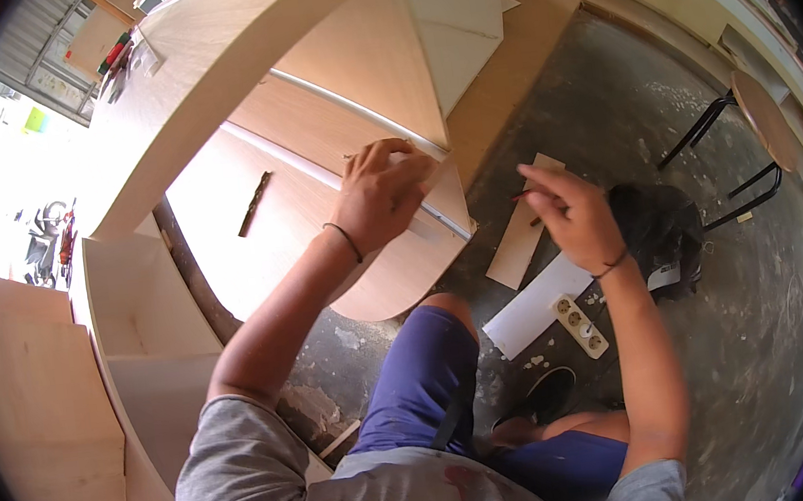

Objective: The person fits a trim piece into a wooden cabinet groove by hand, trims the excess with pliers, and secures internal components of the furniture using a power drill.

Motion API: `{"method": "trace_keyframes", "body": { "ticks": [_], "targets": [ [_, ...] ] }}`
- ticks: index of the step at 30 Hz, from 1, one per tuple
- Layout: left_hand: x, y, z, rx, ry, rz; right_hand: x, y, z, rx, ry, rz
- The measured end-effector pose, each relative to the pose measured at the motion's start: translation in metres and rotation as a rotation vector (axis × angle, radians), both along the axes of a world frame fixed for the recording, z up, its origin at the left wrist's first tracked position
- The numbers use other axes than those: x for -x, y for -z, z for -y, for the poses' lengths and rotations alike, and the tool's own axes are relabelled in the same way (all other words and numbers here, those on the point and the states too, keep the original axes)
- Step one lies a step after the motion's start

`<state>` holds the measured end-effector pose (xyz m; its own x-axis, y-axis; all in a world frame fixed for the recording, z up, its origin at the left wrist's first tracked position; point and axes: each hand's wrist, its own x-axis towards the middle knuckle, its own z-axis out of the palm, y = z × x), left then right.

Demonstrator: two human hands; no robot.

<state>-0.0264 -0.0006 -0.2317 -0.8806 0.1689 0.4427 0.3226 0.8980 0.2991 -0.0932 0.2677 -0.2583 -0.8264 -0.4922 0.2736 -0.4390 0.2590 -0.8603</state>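
My left hand [384,194] is over the edge of a light wood panel [349,119], its fingers curled and partly blurred. A pale, thin sliver shows at its fingertips; what it is I cannot make out. Farther right, my right hand [576,220] is raised above the floor, thumb and fingers bent toward each other. A slim dark-red object shows at its fingertips, mostly hidden by the hand. White strips run along the panel edges beneath my left hand. On the wood surface to the left lies a dark, narrow, patterned stick [255,204].
A curved wooden frame [237,82] arches at the upper left. Below my right hand are a wood strip [516,248], a white board [537,307] and a power strip [581,327]. A black bag [659,233] and a stool [765,119] stand to the right.
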Motion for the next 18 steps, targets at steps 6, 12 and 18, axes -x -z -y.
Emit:
{"method": "trace_keyframes", "body": {
  "ticks": [6,12,18],
  "targets": [
    [-0.006,-0.001,0.007,-0.044,0.058,-0.042,0.001,0.003,0.09,0.033,0.019,-0.528],
    [-0.006,0.0,0.011,-0.021,0.057,-0.042,0.005,0.007,0.095,-0.003,0.094,-0.639],
    [-0.006,0.003,0.011,-0.026,0.079,-0.001,-0.002,0.024,0.098,-0.105,0.091,-0.606]
  ]
}}
